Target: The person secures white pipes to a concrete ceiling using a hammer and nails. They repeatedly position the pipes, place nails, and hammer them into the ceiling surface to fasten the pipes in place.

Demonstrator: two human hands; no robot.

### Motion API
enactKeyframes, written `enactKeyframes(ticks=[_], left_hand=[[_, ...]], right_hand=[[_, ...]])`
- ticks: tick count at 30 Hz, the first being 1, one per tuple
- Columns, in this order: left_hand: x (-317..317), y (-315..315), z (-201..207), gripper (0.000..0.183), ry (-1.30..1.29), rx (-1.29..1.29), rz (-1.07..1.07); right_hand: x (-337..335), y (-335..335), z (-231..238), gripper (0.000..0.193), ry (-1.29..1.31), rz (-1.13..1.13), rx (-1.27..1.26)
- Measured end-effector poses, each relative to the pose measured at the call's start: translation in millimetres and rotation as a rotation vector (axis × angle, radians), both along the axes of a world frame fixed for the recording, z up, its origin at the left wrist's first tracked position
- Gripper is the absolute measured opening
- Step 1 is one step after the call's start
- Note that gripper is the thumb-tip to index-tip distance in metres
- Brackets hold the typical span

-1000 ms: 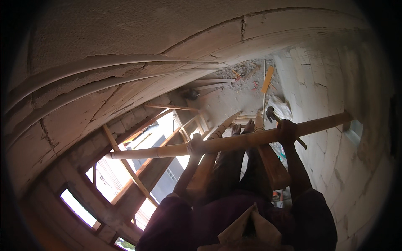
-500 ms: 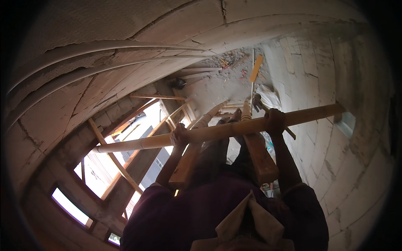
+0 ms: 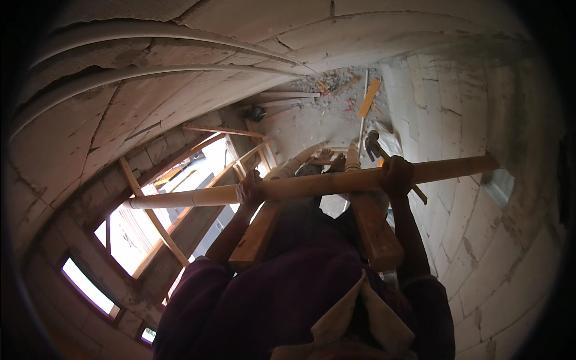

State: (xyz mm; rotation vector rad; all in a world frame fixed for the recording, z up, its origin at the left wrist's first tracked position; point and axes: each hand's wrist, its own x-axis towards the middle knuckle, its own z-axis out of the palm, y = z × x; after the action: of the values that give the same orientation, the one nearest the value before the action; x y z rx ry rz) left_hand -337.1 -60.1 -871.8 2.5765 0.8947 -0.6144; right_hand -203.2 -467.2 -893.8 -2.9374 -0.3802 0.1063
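Note:
A long bamboo pole [image 3: 336, 183] lies crosswise in front of me, its right end near the block wall. My left hand [image 3: 250, 187] is closed around it left of the middle. On the right, my right hand [image 3: 398, 176] is closed at the pole and also grips a hammer [image 3: 372, 146]. The hammer's head points away from me, and its yellowish handle sticks out below the fist. Two upright rails with squared wooden ends, a left rail [image 3: 257, 235] and a right rail [image 3: 377, 231], rise close to my body under the pole. My feet show far below, between them.
Block walls [image 3: 480, 258] close in on the right, and pipes [image 3: 174, 69] run along the left wall. A wood-framed window opening [image 3: 133, 243] lies at left, crossed by timber struts. Rubble and an orange-yellow board [image 3: 369, 98] lie on the floor far below.
The pole has shifted slightly left in the picture at its left end, and my left hand with it. My body and the rails' near ends also appear shifted. Both hands keep their grip.

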Motion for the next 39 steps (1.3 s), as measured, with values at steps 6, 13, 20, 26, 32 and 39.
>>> enactKeyframes(ticks=[6,13,20,26,32,39], left_hand=[[2.2,-3.0,1.9,0.020,-0.053,-0.019,0.018],[-5.4,2.4,-3.8,0.017,-0.081,0.010,-0.078],[-15.0,6.6,-12.1,0.026,-0.046,0.050,-0.143],[-11.3,7.9,-4.3,0.027,-0.018,0.029,-0.163],[7.4,-0.1,10.4,0.027,0.005,-0.068,-0.015],[-11.5,2.9,-1.3,0.025,-0.071,-0.006,-0.081]], right_hand=[[-5.1,-2.7,-7.4,0.016,-0.038,-0.022,-0.058],[-3.8,0.5,0.0,0.015,-0.084,-0.012,-0.033],[-6.9,-0.8,0.8,0.017,-0.057,-0.039,0.058],[-3.2,-3.8,-2.2,0.018,-0.056,-0.027,0.015],[-0.8,-0.3,-3.6,0.018,-0.052,-0.055,0.052],[-10.0,-5.7,-2.6,0.019,-0.062,-0.019,-0.016]])
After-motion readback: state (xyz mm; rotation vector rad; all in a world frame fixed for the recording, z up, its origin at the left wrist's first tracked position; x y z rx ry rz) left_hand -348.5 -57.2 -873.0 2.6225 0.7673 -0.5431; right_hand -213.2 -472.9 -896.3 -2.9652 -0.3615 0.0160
